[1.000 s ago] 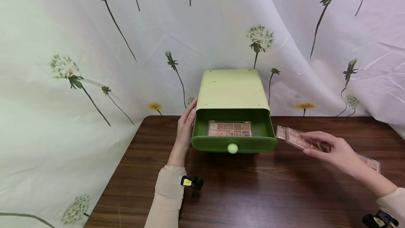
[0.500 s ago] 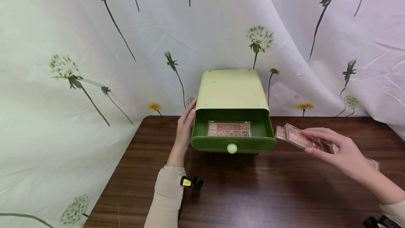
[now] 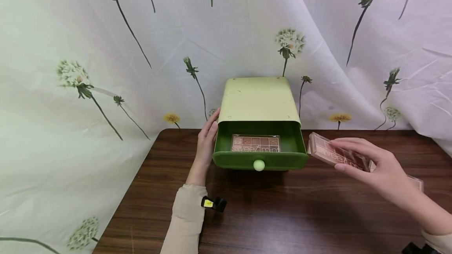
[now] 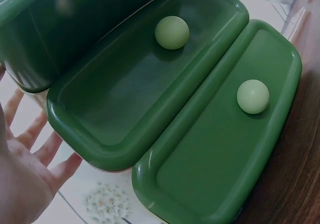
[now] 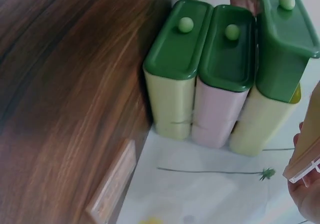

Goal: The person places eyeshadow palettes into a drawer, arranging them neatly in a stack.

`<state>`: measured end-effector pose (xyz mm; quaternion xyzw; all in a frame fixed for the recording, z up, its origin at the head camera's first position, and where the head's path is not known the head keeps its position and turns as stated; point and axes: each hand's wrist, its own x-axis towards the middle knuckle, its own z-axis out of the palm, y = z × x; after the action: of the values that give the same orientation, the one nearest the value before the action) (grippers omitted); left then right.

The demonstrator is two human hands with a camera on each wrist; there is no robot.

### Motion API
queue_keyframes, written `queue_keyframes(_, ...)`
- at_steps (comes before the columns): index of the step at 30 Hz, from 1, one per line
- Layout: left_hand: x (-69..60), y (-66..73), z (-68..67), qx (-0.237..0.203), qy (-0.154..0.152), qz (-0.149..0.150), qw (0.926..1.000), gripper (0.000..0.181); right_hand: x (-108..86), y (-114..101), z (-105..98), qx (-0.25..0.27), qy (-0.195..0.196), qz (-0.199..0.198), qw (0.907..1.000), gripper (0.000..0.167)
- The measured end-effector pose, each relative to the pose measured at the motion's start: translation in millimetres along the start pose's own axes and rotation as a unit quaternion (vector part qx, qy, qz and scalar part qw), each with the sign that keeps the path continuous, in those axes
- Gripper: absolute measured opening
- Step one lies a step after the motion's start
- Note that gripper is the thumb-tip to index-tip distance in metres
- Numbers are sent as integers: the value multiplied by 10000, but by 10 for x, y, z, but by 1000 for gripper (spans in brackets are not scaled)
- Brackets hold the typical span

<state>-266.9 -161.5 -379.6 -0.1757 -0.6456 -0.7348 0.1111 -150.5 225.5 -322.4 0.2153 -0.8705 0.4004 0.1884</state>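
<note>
Left sleeve (image 3: pixel 186 216) beige, wrinkled; black wrist camera (image 3: pixel 220 204) bears yellow label (image 3: pixel 208 203). Right sleeve (image 3: pixel 440 242) beige too; second camera (image 3: pixel 416 249) black, partly visible.

1. L hand (image 3: pixel 205 143): fingers extended, slightly spread; L forearm (image 3: pixel 187 222) approx. in line w/ it.
2. R hand (image 3: pixel 385 167): thumb opp. fingers in pinch grip; R forearm (image 3: pixel 423 209) angled in from lower R.

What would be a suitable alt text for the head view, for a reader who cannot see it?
A right hand holds a makeup palette beside the open green drawer of a pale cabinet on a dark wooden table; another palette is inside the drawer. The left hand is at the cabinet's left side.
</note>
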Motion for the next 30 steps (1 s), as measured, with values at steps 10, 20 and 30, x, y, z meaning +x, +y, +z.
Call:
queue_keyframes(10,6,4,-3,-37,32,-18,10000,49,108,-151,52,255,51,-694,9973,58)
queue_keyframes(20,5,0,-8,84,39,-58,9999,50,244,-307,110,542,-137,-641,9964,51)
queue_keyframes(30,-3,3,-7,45,31,-88,9999,50,370,-436,234,667,-186,-887,9937,51)
